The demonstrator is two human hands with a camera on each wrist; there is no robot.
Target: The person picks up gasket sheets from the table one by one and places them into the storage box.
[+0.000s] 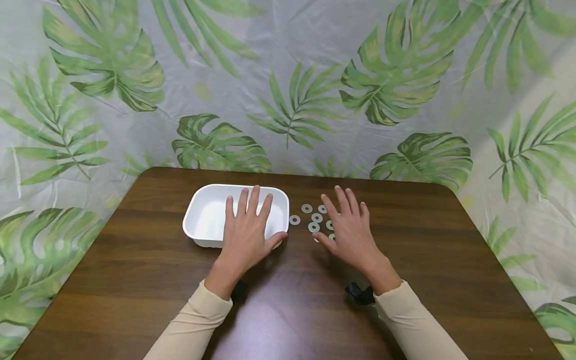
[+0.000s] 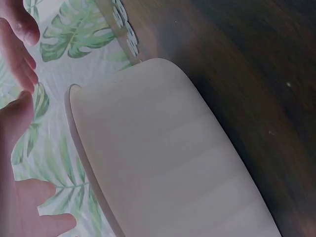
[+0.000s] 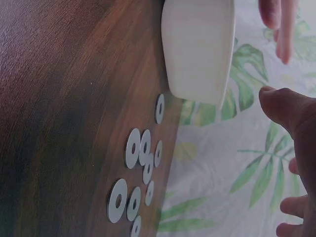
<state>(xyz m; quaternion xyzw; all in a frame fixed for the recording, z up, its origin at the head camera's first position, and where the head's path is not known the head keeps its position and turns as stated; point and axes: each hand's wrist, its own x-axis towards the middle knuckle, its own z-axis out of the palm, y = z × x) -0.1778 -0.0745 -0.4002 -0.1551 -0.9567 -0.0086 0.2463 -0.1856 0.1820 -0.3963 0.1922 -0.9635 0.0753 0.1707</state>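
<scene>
Both hands are spread flat, gripping nothing: left hand [image 1: 246, 231] over the white tray [image 1: 202, 212], right hand [image 1: 349, 230] above the loose washers [image 1: 313, 218].

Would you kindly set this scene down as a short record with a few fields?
Surface: dark wooden table
Container: white tray, nothing visible in the part that shows
Loose parts: flat metal washers on the table, right of the tray
Left hand: fingers straight, above the tray
Right hand: fingers spread, over the washers, no grip on any
Backdrop: leaf-print cloth
</scene>
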